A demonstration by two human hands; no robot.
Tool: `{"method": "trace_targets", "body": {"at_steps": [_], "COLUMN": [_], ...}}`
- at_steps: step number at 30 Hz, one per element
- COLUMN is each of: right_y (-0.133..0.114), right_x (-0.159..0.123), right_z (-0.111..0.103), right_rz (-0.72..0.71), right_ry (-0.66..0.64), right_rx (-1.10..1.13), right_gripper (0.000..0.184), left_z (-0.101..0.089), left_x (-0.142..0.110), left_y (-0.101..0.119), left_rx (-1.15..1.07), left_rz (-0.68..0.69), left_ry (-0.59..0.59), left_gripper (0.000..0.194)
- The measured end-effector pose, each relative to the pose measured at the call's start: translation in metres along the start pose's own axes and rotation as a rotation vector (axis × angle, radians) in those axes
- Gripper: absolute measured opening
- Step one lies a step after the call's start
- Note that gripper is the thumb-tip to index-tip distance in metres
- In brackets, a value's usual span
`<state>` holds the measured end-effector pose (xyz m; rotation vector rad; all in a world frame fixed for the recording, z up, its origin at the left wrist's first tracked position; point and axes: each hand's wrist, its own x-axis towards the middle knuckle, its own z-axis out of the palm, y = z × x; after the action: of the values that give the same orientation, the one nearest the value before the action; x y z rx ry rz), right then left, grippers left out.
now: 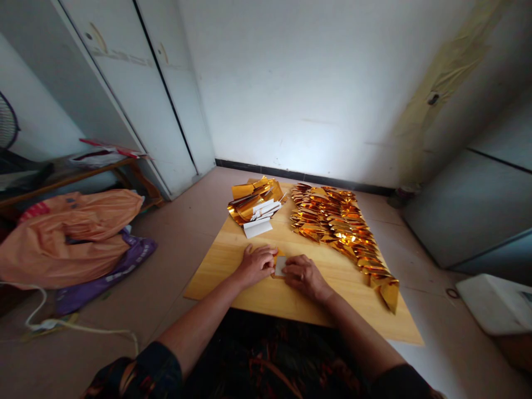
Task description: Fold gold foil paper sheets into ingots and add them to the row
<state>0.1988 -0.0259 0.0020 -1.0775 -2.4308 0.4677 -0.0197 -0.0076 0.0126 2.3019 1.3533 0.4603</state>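
Note:
Between my hands, near the front of the wooden board, lies a small piece of gold foil paper [280, 266], its pale grey-white side mostly facing up and some gold showing at its upper and left edge. My left hand [260, 262] has its fingers bent over the left edge of the paper. On the opposite edge, the curled fingers of my right hand [305, 275] grip the sheet, and they hide part of it. Farther back on the left is a loose heap of gold foil sheets [249, 200] with white strips [258, 227] on it. Rows of folded gold foil pieces [332, 216] run along the right side.
The wooden board [233, 249] stands close to a white wall with a dark skirting. On the left are a cabinet [158, 83], an orange bag [70, 238], a purple bag [124, 271] and a white cable [95, 327]. A white box [494, 305] sits at the right.

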Motion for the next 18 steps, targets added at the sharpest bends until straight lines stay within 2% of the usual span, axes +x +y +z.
{"method": "trace_targets", "body": {"at_steps": [3,9,14,18], "right_y": [0.009,0.006,0.011,0.011], "right_x": [0.002,0.010,0.016,0.019], "right_z": [0.001,0.003,0.009,0.011], "right_rz": [-0.012,-0.034,-0.110,-0.201], "right_ry": [0.004,-0.008,0.062,0.085], "right_rx": [-0.010,-0.050,-0.046,0.063], "right_gripper": [0.023,0.016,0.006,0.016], "left_z": [-0.001,-0.002,-0.002,-0.001], "left_x": [0.000,-0.001,-0.001,-0.002], "left_y": [-0.001,0.004,0.002,0.000], "left_rx": [-0.005,0.008,0.016,0.004], "left_rz": [-0.001,-0.009,0.002,0.008], "left_ry": [-0.007,-0.013,-0.023,-0.015], "left_gripper": [0.002,0.003,0.002,0.005]}}
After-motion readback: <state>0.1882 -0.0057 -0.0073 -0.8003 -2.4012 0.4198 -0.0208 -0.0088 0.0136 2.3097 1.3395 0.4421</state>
